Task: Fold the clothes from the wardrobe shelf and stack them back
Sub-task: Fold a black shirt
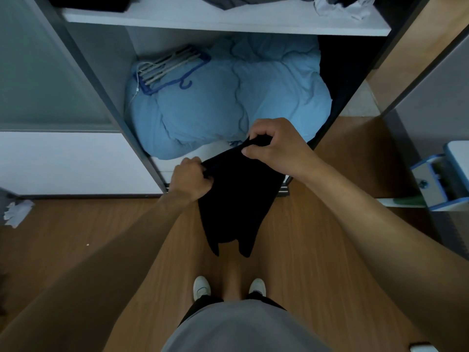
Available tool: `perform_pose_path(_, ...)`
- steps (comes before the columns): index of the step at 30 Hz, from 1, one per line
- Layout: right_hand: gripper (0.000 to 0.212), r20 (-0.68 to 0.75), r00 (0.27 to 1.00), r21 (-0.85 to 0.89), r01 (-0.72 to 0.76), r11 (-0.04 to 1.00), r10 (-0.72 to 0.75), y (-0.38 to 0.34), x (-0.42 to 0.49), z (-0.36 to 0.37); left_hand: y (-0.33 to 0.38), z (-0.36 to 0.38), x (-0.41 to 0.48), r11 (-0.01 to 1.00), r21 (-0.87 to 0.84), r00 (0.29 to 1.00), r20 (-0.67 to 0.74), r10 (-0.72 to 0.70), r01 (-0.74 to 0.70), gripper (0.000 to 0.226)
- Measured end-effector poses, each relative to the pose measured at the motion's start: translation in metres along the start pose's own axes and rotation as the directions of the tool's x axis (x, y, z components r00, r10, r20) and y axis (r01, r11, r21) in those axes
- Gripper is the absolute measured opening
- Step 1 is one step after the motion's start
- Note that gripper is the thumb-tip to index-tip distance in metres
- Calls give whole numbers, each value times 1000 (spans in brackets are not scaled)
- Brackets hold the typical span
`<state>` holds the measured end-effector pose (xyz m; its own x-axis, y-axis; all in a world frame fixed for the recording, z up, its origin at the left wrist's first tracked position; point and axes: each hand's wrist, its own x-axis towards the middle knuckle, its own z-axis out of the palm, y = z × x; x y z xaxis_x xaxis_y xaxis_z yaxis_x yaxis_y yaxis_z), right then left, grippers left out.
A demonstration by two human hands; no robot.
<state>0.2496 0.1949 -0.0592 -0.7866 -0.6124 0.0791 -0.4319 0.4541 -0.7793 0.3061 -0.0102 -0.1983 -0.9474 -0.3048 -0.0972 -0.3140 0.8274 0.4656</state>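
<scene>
A black garment (236,204) hangs in the air in front of the open wardrobe, its lower ends dangling above the floor. My left hand (189,177) grips its upper left edge with curled fingers. My right hand (275,143) pinches the upper right edge between thumb and fingers, slightly higher and further forward. The white wardrobe shelf (223,20) runs across the top of the view, with crumpled grey clothes (335,5) and a dark pile (88,2) lying on it.
A light blue duvet (228,102) fills the wardrobe's lower compartment, with a bundle of hangers (170,68) on top. White crumpled cloth (17,212) lies on the wooden floor at left. A blue-and-white open drawer unit (441,179) stands at right.
</scene>
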Motion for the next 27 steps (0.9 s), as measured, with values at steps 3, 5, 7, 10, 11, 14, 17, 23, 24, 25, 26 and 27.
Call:
perform_pose_path(3, 14, 23, 998, 69, -51, 996, 50, 4, -5, 0, -18, -2, 0, 999, -12, 996, -86, -38, 37, 20)
perform_pose_path(5, 11, 48, 997, 62, -59, 996, 56, 2, -4, 3, -21, -1, 2, 993, -95, 993, -91, -77, 68, 17)
perform_pose_path(7, 11, 93, 994, -2, -65, 998, 65, 0, 0, 8, -21, 1, 4, 970, -233, 993, -86, -85, 63, 13)
perform_pose_path(10, 18, 192, 978, -79, -72, 994, 86, 2, 3, 8, -20, -4, 4, 931, -364, 989, -119, -85, 36, 17)
perform_pose_path(11, 21, 226, 970, -116, -67, 991, 92, 5, 3, 6, -22, -7, 4, 928, -372, 989, -131, -72, 18, 17)
perform_pose_path(14, 26, 345, 932, -208, -37, 977, 109, 12, 2, 4, -29, -12, 6, 943, -333, 990, -136, -31, -17, 18)
perform_pose_path(17, 27, 398, 910, -198, -38, 979, 116, 16, -1, 10, -37, -11, 8, 989, -144, 994, -106, 3, -18, 13)
perform_pose_path(23, 26, 386, 911, -409, 25, 912, 148, 17, 2, 15, -62, -5, 4, 986, 18, 986, -45, -162, 163, 35)
perform_pose_path(24, 27, 388, 906, -475, 38, 879, 170, 17, 2, 15, -62, -4, 4, 986, -16, 986, -40, -165, 164, 37)
perform_pose_path(25, 26, 386, 903, -529, 48, 847, 190, 16, 3, 16, -60, -3, 4, 984, -65, 984, -45, -171, 168, 37)
perform_pose_path(26, 23, 372, 904, -561, 37, 827, 212, 16, 3, 16, -57, -3, 5, 978, -119, 983, -55, -177, 169, 37)
perform_pose_path(27, 18, 347, 908, -577, 9, 817, 235, 16, 4, 15, -54, -3, 6, 973, -167, 983, -64, -171, 158, 38)
